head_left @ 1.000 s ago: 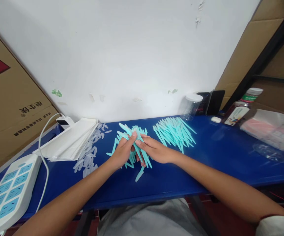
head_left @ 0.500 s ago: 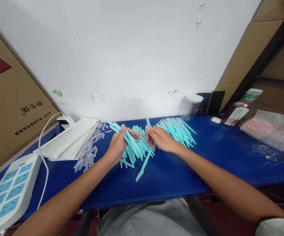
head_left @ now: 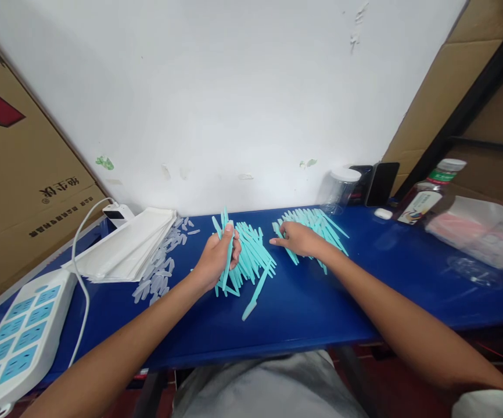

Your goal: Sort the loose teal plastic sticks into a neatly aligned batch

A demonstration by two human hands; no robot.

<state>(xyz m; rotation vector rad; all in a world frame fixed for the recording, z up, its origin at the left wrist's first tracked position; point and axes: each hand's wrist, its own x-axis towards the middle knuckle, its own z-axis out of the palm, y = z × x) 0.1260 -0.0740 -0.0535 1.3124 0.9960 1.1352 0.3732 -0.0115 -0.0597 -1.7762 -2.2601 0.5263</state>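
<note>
Left hand (head_left: 216, 258) gripped sticks (head_left: 226, 269); right hand (head_left: 301, 239), hold unclear, at pile (head_left: 332, 235) near desk's (head_left: 312, 313) back edge. Sorting apparent; next needed fingertip control.

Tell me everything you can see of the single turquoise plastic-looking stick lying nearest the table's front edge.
The slim turquoise plastic-looking stick has a broader, paler, blade-like end and a small step where it narrows into a long shaft. It lies slantwise on the glossy blue tabletop, broad end towards the person, narrow end reaching the heap of similar turquoise sticks; whether it rests on them is unclear. Neither the left hand nor the right hand touches it.
</note>
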